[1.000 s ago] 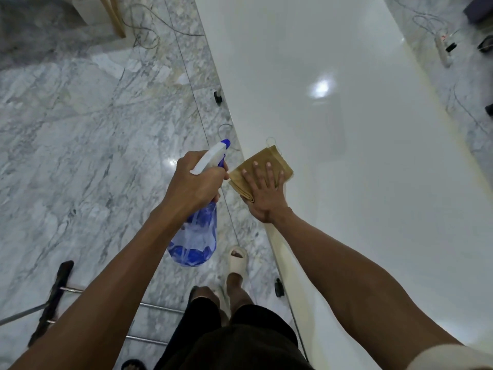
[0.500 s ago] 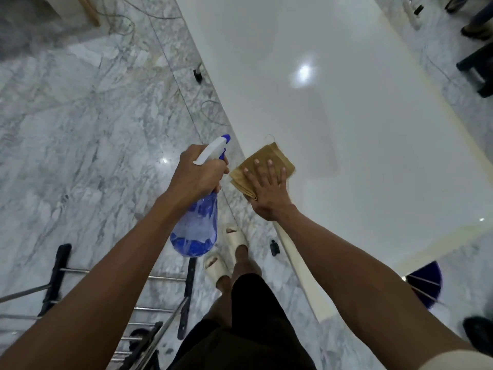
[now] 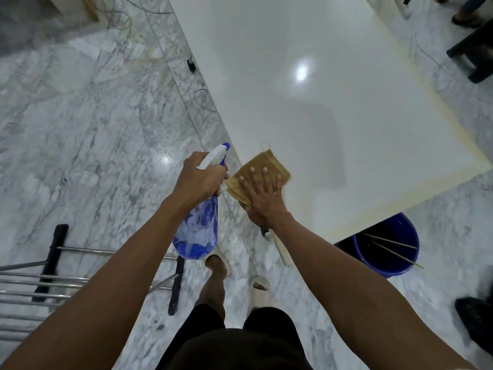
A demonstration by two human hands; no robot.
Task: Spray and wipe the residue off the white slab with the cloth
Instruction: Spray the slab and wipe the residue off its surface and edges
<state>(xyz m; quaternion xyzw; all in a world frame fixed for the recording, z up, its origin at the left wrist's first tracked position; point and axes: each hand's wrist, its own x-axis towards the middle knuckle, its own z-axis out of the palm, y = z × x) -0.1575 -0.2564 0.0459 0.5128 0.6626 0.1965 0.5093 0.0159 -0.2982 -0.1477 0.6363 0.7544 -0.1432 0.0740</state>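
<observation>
A large glossy white slab (image 3: 333, 97) runs from the near right up to the far middle, with a yellowish taped border along its right and near edges. A folded tan cloth (image 3: 262, 166) lies on its left edge near the close corner. My right hand (image 3: 262, 197) presses flat on the cloth with fingers spread. My left hand (image 3: 198, 181) grips the neck of a blue spray bottle (image 3: 198, 231) with a white trigger head, held over the floor just left of the slab's edge.
Grey marble floor (image 3: 88, 124) surrounds the slab. A blue bucket (image 3: 386, 245) with sticks stands at the slab's near corner. A metal rack (image 3: 40, 281) lies at lower left. Cables (image 3: 120, 21) trail at the far left; dark furniture legs (image 3: 472, 52) stand at far right.
I have stepped back along the slab, so its near corner and the blue bucket have come into view. My right hand and the cloth slid toward the near end; the bottle stays gripped.
</observation>
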